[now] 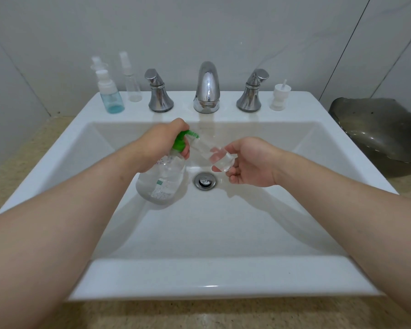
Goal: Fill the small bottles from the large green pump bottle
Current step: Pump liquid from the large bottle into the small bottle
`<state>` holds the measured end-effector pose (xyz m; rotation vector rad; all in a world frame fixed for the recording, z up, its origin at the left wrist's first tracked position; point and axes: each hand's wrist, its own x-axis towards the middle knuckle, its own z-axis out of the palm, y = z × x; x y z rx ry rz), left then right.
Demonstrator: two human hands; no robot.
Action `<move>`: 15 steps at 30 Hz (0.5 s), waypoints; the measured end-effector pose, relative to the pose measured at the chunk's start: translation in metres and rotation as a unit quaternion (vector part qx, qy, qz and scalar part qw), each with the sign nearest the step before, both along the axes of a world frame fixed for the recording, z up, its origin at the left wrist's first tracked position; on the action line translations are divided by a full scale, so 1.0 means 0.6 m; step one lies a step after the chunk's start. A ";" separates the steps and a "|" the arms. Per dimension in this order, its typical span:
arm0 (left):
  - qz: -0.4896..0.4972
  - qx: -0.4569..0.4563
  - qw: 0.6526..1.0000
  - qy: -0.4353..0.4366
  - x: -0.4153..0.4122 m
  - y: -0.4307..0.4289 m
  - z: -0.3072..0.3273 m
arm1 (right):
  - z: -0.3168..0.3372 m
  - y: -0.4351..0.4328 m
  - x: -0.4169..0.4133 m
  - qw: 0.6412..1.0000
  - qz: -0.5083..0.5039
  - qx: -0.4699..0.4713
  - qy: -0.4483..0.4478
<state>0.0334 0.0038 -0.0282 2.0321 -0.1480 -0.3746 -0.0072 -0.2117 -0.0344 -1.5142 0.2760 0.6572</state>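
Bare forearms (57, 233) span the sink (199, 276), left hand (161, 141) gripping the green pump bottle (164, 179) by its neck, right hand (252, 162) pinching the tilted small bottle (214, 154) at its nozzle; misalignment could spill liquid.

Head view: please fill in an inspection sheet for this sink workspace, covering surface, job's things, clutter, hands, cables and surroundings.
Surface: white sink set in a speckled counter; drain in the basin.
Job's things: pump bottle tilted over the basin, green nozzle at the mouth of a small clear bottle; blue bottle and clear spray bottle on the back ledge.
Clutter: loose white spray cap on the ledge.
Hands: left hand grips the pump bottle's neck; right hand holds the small clear bottle.
Cables: nothing seen.
Surroundings: faucet, two handles, dark dish, tiled wall.
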 end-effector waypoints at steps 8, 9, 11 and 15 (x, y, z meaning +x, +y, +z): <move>-0.011 -0.006 1.000 -0.006 -0.003 0.000 0.003 | -0.008 -0.002 0.006 1.000 0.015 -0.022 0.005; -0.011 -0.006 1.000 -0.007 -0.004 0.000 0.003 | -0.007 -0.002 0.005 1.000 0.011 -0.017 0.009; -0.012 -0.008 1.000 -0.007 -0.006 0.001 0.003 | -0.006 -0.001 0.003 1.000 0.001 -0.003 0.015; -0.021 -0.012 1.000 -0.003 -0.004 0.002 0.000 | -0.002 0.002 0.000 1.000 -0.016 0.012 0.010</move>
